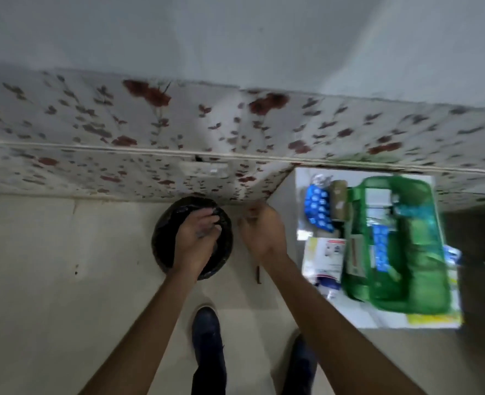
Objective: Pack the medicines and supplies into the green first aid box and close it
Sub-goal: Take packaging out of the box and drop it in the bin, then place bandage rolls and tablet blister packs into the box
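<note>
Pale floor tiles fill the lower view, with a floral-covered mattress running across above them, and it's all a bit smeared by motion. Landmark is the green first aid box, lying open on a white surface beside the mattress, medicine packs blurred inside it. Just beside the box's near wall sit a blue blister strip, a tan bandage roll and a white carton, touching or nearly so. Well away from the box, over the floor, a round bin lined with a black bag sits against the mattress edge. The left hand is over that bin, fingers curled into the bag's rim, gripping the plastic. Between bin and box, the right hand has its fingers drawn together at the mattress edge; whether it pinches anything, can't tell. Two dark shoes stand below.
</note>
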